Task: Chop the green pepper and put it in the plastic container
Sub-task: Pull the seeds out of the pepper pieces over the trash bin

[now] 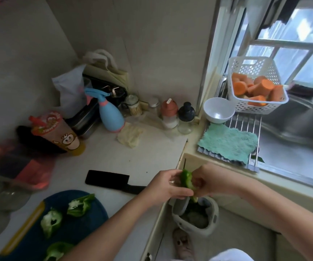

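Observation:
Both my hands hold one green pepper piece (186,179) past the counter's edge, above a grey bin (195,215) on the floor. My left hand (165,187) grips it from the left; my right hand (206,181) pinches it from the right. Three other pepper pieces (51,222) (80,204) (57,250) lie on the dark blue cutting board (88,221) at lower left. A black cleaver (107,178) lies flat on the counter beyond the board. A white plastic basket (253,68) with orange vegetable chunks stands on the sink rack at the right.
A white bowl (218,110) and a teal cloth (227,142) sit on the sink rack. A blue spray bottle (110,113), jars (169,113), bags and a printed cup (57,132) crowd the counter's back. The steel sink (293,140) lies under the window.

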A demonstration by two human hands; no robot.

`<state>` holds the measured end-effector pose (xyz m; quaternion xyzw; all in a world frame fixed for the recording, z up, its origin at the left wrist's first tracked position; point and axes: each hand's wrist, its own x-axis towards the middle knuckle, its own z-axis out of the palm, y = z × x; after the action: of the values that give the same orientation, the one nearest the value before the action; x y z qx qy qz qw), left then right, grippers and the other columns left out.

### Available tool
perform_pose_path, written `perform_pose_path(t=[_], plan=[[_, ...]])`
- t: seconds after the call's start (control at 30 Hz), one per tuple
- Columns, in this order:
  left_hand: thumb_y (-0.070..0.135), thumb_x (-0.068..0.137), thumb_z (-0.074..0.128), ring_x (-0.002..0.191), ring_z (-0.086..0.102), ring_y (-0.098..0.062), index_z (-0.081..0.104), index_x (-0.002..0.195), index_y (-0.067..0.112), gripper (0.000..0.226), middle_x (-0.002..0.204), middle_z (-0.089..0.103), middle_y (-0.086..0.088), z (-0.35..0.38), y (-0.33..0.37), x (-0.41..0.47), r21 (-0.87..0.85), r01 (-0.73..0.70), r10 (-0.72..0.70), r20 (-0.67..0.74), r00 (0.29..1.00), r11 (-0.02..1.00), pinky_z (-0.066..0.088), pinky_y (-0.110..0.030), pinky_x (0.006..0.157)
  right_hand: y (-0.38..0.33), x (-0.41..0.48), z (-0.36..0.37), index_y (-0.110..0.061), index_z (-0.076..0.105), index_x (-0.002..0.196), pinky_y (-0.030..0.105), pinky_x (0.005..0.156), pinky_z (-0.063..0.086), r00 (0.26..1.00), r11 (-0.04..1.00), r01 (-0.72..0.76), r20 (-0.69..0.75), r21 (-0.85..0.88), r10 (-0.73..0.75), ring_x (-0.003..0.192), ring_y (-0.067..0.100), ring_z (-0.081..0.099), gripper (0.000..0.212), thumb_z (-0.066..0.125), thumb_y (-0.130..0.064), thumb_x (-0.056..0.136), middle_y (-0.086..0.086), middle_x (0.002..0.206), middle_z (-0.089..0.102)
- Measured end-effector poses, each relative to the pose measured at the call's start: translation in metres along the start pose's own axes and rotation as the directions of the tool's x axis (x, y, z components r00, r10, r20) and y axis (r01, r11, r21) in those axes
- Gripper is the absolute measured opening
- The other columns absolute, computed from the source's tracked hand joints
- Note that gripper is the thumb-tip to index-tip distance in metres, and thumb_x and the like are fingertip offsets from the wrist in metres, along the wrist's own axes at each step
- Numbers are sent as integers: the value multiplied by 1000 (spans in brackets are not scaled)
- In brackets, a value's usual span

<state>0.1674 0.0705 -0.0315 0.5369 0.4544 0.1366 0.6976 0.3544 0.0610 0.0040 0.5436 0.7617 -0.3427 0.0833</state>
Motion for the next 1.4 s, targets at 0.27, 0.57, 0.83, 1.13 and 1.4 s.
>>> perform_pose_path(t=[0.27, 0.57, 0.83, 1.13, 1.4], plan=[[18, 64, 84, 100, 65, -6, 66, 110, 24, 49, 103, 72, 8, 0, 2, 9, 110, -38, 49, -102, 994, 993, 50, -30, 94, 0, 9, -2, -31, 50, 65, 16, 54, 40, 997, 998, 53, -48, -28, -54, 61, 2, 49, 25, 72, -30, 77, -11, 67, 55], [19, 67, 82, 104, 64, -5, 63, 119, 19, 55, 109, 70, 8, 2, -1, 17, 87, -16, 24, -96, 995, 996, 47, -34, 100, 19, 15, 10, -14, 64, 78, 21, 53, 41, 976, 978, 110, -208, 176, -72, 51, 3, 45, 15, 72, -27, 78, 2, 72, 66], [28, 65, 83, 105, 64, -9, 64, 106, 32, 46, 107, 71, 8, 25, -7, 39, 106, 14, -11, -25, 1000, 994, 47, -40, 99, 44, -1, 15, -29, 62, 86, 21, 68, 53, 980, 908, 3, -181, 419, 81, 69, 2, 61, 16, 74, -24, 77, -6, 79, 67], [40, 59, 84, 116, 56, -4, 45, 135, 32, 86, 125, 60, 10, 47, -2, 51, 184, -9, 8, 7, 1000, 983, 45, -37, 102, 66, -31, 20, -4, 67, 102, 23, 70, 50, 996, 338, -39, 11, 940, 83, 78, 20, 60, 27, 72, -13, 77, 14, 93, 70], [32, 69, 80, 109, 63, -17, 33, 142, 33, 87, 124, 61, 0, 50, 7, 47, 92, -25, 18, 73, 997, 995, 54, -42, 89, 58, -31, 13, -7, 76, 78, 23, 61, 50, 970, 410, 38, -133, 911, 206, 59, 15, 58, 5, 74, -11, 75, 16, 73, 71]])
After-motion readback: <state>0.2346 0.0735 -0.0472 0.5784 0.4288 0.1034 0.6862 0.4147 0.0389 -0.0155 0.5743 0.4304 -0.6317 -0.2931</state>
